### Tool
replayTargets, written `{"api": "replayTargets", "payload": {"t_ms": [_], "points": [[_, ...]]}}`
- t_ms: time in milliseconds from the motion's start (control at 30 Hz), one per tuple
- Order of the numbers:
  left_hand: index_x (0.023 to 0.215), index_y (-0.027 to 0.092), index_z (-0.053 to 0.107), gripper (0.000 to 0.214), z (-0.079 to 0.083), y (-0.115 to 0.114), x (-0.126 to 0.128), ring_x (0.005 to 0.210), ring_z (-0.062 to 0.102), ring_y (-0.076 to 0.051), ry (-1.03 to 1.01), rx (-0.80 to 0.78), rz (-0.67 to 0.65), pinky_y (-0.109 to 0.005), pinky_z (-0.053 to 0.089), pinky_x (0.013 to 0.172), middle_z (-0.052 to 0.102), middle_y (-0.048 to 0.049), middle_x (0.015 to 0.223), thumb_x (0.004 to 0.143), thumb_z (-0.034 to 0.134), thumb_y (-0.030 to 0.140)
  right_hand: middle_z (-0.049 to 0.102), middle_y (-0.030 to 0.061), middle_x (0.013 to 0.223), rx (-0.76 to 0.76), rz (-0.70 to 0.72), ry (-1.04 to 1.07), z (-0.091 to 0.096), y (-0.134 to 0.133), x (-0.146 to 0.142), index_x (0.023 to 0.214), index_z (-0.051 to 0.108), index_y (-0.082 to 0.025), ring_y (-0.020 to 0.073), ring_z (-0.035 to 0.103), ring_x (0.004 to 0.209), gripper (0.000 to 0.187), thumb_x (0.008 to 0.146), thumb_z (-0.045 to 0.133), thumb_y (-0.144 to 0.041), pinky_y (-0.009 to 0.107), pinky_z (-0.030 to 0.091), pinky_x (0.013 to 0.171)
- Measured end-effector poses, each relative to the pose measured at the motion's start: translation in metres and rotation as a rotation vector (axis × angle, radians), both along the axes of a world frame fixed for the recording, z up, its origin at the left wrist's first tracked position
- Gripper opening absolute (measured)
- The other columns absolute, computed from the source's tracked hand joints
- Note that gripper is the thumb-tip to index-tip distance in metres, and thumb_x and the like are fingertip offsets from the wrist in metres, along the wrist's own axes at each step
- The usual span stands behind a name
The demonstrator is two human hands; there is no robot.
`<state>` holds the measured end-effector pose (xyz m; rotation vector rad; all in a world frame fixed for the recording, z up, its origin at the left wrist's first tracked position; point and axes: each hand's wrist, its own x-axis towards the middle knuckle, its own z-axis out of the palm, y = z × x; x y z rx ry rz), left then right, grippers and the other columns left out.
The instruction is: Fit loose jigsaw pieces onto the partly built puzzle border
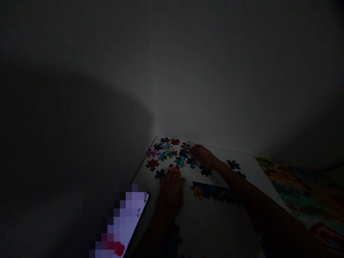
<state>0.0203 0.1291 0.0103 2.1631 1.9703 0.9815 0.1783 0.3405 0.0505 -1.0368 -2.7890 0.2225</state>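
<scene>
Loose jigsaw puzzle pieces (166, 154) in blue, teal, red and pink lie scattered on a white board (242, 172) in dim light. My left hand (170, 190) rests at the near side of the scatter, its fingertips at an orange piece (173, 169). My right hand (202, 156) reaches across from the right, its fingers at a dark blue piece (185, 146). Below it lies a joined strip of puzzle pieces (215, 191). Darkness hides whether either hand grips anything.
A phone (126, 222) with a pixelated, lit screen lies at the lower left, beside my left forearm. A colourful picture, perhaps a puzzle box lid (303, 193), lies to the right of the board. A plain wall (172, 71) rises behind, and deep shadow fills the left.
</scene>
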Motion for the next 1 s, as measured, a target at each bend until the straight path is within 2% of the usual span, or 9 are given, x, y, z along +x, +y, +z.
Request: {"api": "replayTargets", "payload": {"t_ms": [200, 333, 533, 633, 733, 833, 1000], "points": [[0.108, 0.023, 0.063, 0.037, 0.000, 0.000, -0.002, 0.131, 0.046, -0.026, 0.022, -0.013, -0.032, -0.049, 0.041, 0.106, 0.060, -0.0069, 0.131, 0.081, 0.047, 0.002, 0.065, 0.0153, 0.127, -0.015, -0.089, 0.044, 0.003, 0.008, -0.002, 0.119, 0.066, -0.016, 0.0272, 0.061, 0.115, 0.033, 0.091, 0.049, -0.019, 0.042, 0.046, 0.101], [0.107, 0.023, 0.063, 0.038, -0.002, 0.000, 0.000, 0.132, 0.045, -0.027, 0.000, -0.006, -0.014, -0.050, 0.041, 0.106, 0.061, -0.0064, 0.130, 0.080, 0.047, 0.001, 0.066, 0.0153, 0.124, -0.024, -0.156, 0.005, -0.001, 0.017, 0.008, 0.115, 0.067, -0.015, 0.0269, 0.064, 0.110, 0.032, 0.091, 0.047, -0.019, 0.042, 0.048, 0.099], [0.107, 0.022, 0.062, 0.038, -0.003, -0.001, 0.005, 0.131, 0.044, -0.026, -0.021, 0.028, 0.010, -0.050, 0.038, 0.110, 0.060, -0.0053, 0.130, 0.079, 0.048, 0.000, 0.060, 0.0116, 0.137, 0.031, -0.100, 0.103, -0.021, 0.024, 0.039, 0.126, 0.062, -0.019, 0.0260, 0.057, 0.125, 0.037, 0.093, 0.044, -0.025, 0.044, 0.042, 0.108], [0.106, 0.022, 0.061, 0.038, -0.002, -0.002, 0.005, 0.129, 0.046, -0.027, -0.005, 0.011, 0.009, -0.050, 0.039, 0.108, 0.060, -0.0055, 0.130, 0.078, 0.049, 0.000, 0.060, 0.0119, 0.137, 0.028, -0.079, 0.108, -0.022, 0.023, 0.044, 0.127, 0.061, -0.019, 0.0257, 0.057, 0.124, 0.038, 0.093, 0.044, -0.026, 0.042, 0.044, 0.107], [0.107, 0.022, 0.061, 0.037, -0.001, -0.002, 0.005, 0.128, 0.047, -0.027, 0.005, 0.000, 0.007, -0.050, 0.040, 0.107, 0.060, -0.0056, 0.130, 0.079, 0.050, 0.002, 0.062, 0.0125, 0.134, 0.030, -0.133, 0.054, -0.015, 0.021, 0.037, 0.122, 0.065, -0.018, 0.0264, 0.060, 0.120, 0.036, 0.093, 0.044, -0.025, 0.041, 0.045, 0.103], [0.107, 0.023, 0.061, 0.036, 0.001, -0.003, 0.005, 0.127, 0.047, -0.026, 0.001, -0.017, 0.011, -0.049, 0.040, 0.108, 0.060, -0.0048, 0.131, 0.080, 0.050, 0.002, 0.064, 0.0134, 0.129, 0.034, -0.183, 0.028, -0.004, 0.018, 0.017, 0.119, 0.067, -0.018, 0.0262, 0.062, 0.115, 0.035, 0.093, 0.044, -0.024, 0.040, 0.046, 0.101], [0.107, 0.023, 0.061, 0.037, 0.004, -0.004, 0.004, 0.128, 0.046, -0.025, -0.012, -0.059, 0.001, -0.048, 0.041, 0.107, 0.059, -0.0035, 0.133, 0.079, 0.049, 0.001, 0.067, 0.0122, 0.124, -0.014, -0.118, 0.024, 0.006, 0.014, -0.025, 0.117, 0.067, -0.019, 0.0260, 0.063, 0.112, 0.033, 0.097, 0.043, -0.028, 0.039, 0.047, 0.098]]}}
